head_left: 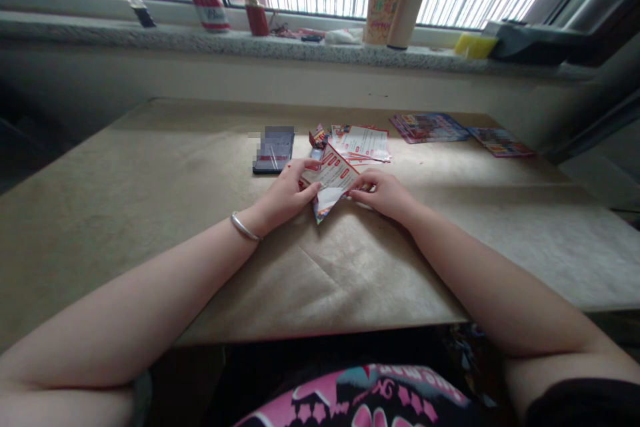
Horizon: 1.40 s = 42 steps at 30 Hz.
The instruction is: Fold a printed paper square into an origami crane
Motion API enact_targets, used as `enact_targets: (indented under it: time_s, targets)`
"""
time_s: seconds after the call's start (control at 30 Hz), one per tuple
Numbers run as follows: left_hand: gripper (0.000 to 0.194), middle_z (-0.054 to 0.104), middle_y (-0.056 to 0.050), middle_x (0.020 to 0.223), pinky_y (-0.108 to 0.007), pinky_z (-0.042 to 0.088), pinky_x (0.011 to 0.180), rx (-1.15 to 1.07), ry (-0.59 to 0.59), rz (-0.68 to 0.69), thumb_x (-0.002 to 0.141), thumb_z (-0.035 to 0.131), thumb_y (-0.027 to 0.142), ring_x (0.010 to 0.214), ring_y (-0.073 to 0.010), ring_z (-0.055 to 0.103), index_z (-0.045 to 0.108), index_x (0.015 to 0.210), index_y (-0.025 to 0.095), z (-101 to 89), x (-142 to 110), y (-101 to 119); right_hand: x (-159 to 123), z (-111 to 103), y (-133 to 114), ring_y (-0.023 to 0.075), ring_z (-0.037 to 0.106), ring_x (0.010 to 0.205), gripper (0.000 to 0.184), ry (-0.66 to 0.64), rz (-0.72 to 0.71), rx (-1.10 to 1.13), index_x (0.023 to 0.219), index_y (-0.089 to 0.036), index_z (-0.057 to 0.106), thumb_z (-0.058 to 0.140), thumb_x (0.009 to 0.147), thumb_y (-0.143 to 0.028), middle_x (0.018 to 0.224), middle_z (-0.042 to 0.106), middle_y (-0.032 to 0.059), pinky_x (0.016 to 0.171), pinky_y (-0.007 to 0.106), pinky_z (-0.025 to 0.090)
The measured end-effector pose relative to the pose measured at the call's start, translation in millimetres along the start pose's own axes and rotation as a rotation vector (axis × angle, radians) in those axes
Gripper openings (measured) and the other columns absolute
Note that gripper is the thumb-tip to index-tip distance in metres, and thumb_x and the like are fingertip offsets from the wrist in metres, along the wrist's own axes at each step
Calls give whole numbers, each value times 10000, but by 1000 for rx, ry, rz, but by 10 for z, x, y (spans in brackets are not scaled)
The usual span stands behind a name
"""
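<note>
A folded printed paper (331, 181), red and white with a pointed lower tip, lies on the brown paper-covered table (150, 213). My left hand (286, 195), with a silver bangle on its wrist, pinches the paper's left edge. My right hand (383, 192) presses fingertips on the paper's right edge. Both hands are closed on the paper. A small stack of similar leaflets (361, 143) lies just behind it.
A dark phone (273, 149) lies left of the leaflets. Two coloured flyers (429, 127) (501, 142) lie at the far right. On the windowsill stand a red can (209, 4), a small red container (257, 16), a paper cup (383, 9) and a yellow sponge (475, 45).
</note>
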<state>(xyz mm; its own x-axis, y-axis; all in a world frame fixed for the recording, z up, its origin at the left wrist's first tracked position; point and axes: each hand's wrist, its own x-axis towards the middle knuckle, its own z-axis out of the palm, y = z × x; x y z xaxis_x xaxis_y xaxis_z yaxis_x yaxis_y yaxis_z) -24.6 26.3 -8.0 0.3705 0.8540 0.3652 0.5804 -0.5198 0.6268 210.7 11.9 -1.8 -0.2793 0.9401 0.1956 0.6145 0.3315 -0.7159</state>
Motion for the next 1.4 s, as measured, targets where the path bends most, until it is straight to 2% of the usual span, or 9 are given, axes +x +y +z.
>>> enact_targets:
  time_s: [0.27,0.4,0.53,0.63,0.73,0.83,0.93,1.2,1.4]
  targets:
    - [455,496,-95,1253,-381,466,1011,-6,-36,96,844,553,201,1148,-215,521,448,1286,179,31,-25,49,-16,53,15,116,541,598,184,87,-2,-114,789,-193,689,668,779,-376,723,658,9,572,242,403]
    - [450,538,-90,1169,-367,510,935,-97,-36,98,859,497,162,1053,-193,567,443,1306,187,57,-20,63,-23,58,6,129,582,597,183,155,67,-89,788,-206,633,661,784,-387,671,649,-10,573,245,415]
    - [528,555,-79,1124,-348,533,877,-177,-73,123,871,503,170,942,-159,595,375,1378,235,73,-27,68,-15,48,3,138,606,647,182,202,70,-61,828,-214,582,672,763,-357,769,661,-5,617,264,445]
    - [571,549,-87,1133,-343,540,857,-197,-90,147,872,502,163,908,-146,599,326,1408,251,80,-40,80,2,63,22,128,584,633,372,240,66,21,1048,-221,546,699,728,-334,829,644,-7,608,266,448]
    - [597,546,-90,1132,-345,540,865,-193,-86,181,868,492,141,949,-155,596,305,1422,262,94,-53,92,25,98,48,127,564,595,637,214,102,175,1277,-203,422,700,718,-323,718,608,-42,579,257,438]
    - [597,548,-95,1131,-345,539,887,-179,-102,195,861,475,114,988,-163,593,317,1421,250,107,-65,101,43,127,67,123,562,569,489,107,149,224,1171,-191,499,670,736,-335,633,593,-55,558,245,418]
    - [576,558,-97,1149,-331,536,904,-155,-121,216,861,465,104,998,-159,598,340,1409,230,102,-69,119,47,137,74,124,565,571,328,94,166,154,1022,-190,553,647,752,-352,628,595,-45,551,242,401]
    - [270,576,-101,1137,-328,522,887,231,-133,416,901,472,195,975,-185,604,622,1125,182,32,-71,189,29,112,55,131,569,617,330,121,128,69,1014,-212,553,655,750,-383,679,611,-42,582,244,398]
    - [227,558,-92,1133,-307,508,916,249,-144,474,910,467,209,1017,-178,592,664,1021,185,32,-76,147,44,80,91,108,531,569,308,140,131,116,999,-233,597,661,748,-399,692,613,-50,568,239,398]
